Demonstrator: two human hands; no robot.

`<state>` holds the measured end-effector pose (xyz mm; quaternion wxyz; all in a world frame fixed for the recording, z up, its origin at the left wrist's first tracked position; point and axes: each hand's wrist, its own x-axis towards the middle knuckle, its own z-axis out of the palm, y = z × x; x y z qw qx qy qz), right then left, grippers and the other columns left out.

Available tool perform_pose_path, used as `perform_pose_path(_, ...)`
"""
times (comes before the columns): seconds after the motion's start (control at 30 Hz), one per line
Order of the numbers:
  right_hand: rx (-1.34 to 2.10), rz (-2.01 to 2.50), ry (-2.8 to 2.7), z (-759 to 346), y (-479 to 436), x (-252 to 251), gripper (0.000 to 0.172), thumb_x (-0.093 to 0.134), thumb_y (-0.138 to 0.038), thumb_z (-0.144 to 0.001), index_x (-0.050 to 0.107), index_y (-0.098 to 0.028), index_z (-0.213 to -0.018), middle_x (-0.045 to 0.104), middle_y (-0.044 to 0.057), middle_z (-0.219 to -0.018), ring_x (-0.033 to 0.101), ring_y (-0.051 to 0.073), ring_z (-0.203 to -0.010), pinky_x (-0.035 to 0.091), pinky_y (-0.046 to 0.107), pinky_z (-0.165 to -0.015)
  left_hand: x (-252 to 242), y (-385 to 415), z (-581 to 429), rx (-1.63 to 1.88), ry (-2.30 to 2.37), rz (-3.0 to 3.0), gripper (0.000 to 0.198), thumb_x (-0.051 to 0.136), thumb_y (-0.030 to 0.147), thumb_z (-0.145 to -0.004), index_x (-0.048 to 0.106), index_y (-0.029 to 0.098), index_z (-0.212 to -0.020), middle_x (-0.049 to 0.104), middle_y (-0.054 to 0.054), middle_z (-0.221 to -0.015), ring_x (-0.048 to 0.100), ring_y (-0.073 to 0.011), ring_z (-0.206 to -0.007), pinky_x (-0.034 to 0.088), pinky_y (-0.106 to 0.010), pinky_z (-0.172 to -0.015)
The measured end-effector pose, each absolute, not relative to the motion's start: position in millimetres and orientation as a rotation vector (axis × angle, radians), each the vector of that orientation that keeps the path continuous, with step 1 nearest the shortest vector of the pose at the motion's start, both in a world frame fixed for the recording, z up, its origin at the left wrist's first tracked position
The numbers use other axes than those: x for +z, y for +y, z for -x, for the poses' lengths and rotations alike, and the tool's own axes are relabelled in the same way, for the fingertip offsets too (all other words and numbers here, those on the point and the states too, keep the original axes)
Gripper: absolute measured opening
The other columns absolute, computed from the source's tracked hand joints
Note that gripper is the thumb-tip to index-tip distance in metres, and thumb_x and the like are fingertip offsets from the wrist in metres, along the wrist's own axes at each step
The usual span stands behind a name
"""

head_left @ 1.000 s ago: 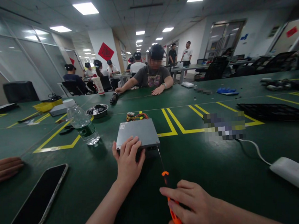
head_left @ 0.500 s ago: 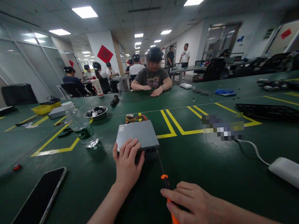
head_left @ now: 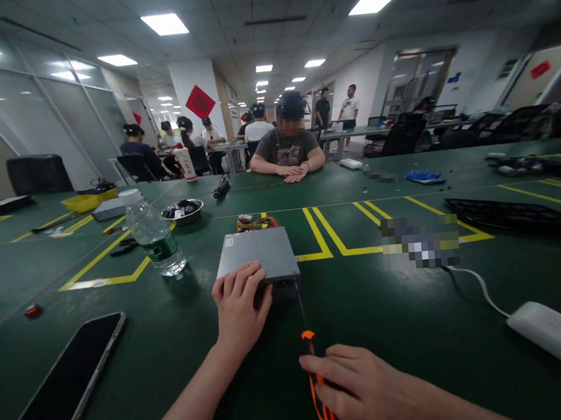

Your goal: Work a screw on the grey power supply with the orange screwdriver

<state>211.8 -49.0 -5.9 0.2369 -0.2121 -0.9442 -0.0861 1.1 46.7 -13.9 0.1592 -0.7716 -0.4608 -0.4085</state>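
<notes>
A grey metal computer power supply point(head_left: 259, 250) lies on the green table point(head_left: 366, 313), its bundle of coloured cables point(head_left: 257, 222) at the far side. My left hand point(head_left: 241, 297) is closed over its near left edge, fingers on top and thumb at the front face. In my right hand point(head_left: 360, 385) is an orange and black screwdriver point(head_left: 313, 379), gripped by the handle. Its thin shaft points away from me, and the tip meets the front face near the right corner. Whether the tip sits in a screw is too small to tell.
Left of the power supply stands a water bottle point(head_left: 154, 236), with a phone point(head_left: 61, 389) nearer me and a metal bowl point(head_left: 182, 211) behind. A white power strip point(head_left: 557, 337) with its cord lies to the right, near a black panel point(head_left: 514, 214). Across the table sits a person point(head_left: 285, 148).
The screwdriver handle has turned in my right hand. My left hand and the power supply stay in place. The person opposite has brought both hands together.
</notes>
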Motion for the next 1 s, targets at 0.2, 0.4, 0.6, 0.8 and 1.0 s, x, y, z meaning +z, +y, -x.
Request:
perform_pose_path(0.2, -0.239, 0.568, -2.68, -211.3, -48.3, 7.5, 0.031, 0.037, -0.035, -0.094, 0.053, -0.014, -0.111, 0.062, 0.013, -0.106, 0.062, 0.018, -0.072, 0.051, 0.03, -0.062, -14.1, 46.4, -1.1, -1.162, -1.315, 2.213, 0.022, 0.053, 0.026, -0.081, 0.054, 0.026, -0.103, 0.062, -0.003, -0.114, 0.053, -0.0227, -0.108, 0.029, -0.041, -0.089)
perform_pose_path(0.4, -0.268, 0.548, -2.527, -211.7, -47.4, -9.2, 0.023, 0.042, -0.032, -0.092, 0.055, -0.015, -0.086, 0.063, 0.014, -0.103, 0.062, 0.018, -0.078, 0.05, 0.03, -0.067, -14.0, 45.9, -1.8, -1.158, -1.317, 2.201, 0.022, 0.054, 0.026, -0.081, 0.055, 0.026, -0.103, 0.063, -0.003, -0.114, 0.054, -0.0228, -0.106, 0.029, -0.042, -0.089)
perform_pose_path(0.6, -0.224, 0.633, -2.663, -212.8, -49.0, -1.1, 0.035, 0.042, -0.043, -0.09, 0.051, -0.016, -0.111, 0.061, 0.015, -0.106, 0.062, 0.02, -0.08, 0.05, 0.032, -0.066, -14.3, 46.7, -1.3, -1.156, -1.321, 2.208, 0.021, 0.054, 0.026, -0.081, 0.055, 0.026, -0.102, 0.062, -0.003, -0.114, 0.054, -0.0224, -0.107, 0.028, -0.041, -0.089)
perform_pose_path(0.8, -0.296, 0.609, -2.636, -211.7, -49.6, -7.7, 0.028, 0.045, -0.037, -0.09, 0.055, -0.014, -0.102, 0.063, 0.013, -0.105, 0.062, 0.016, -0.075, 0.048, 0.032, -0.071, -16.0, 48.4, -0.1, -1.164, -1.312, 2.206, 0.023, 0.054, 0.025, -0.08, 0.056, 0.027, -0.103, 0.063, -0.004, -0.113, 0.054, -0.023, -0.106, 0.028, -0.041, -0.089)
perform_pose_path(1.0, -0.253, 0.653, -2.608, -211.8, -49.0, 0.5, 0.017, 0.047, -0.024, -0.089, 0.054, -0.014, -0.101, 0.065, 0.011, -0.099, 0.062, 0.017, -0.084, 0.047, 0.028, -0.071, -15.5, 48.0, -0.1, -1.17, -1.294, 2.203, 0.022, 0.054, 0.025, -0.081, 0.055, 0.027, -0.103, 0.063, -0.003, -0.113, 0.055, -0.0225, -0.106, 0.028, -0.041, -0.089)
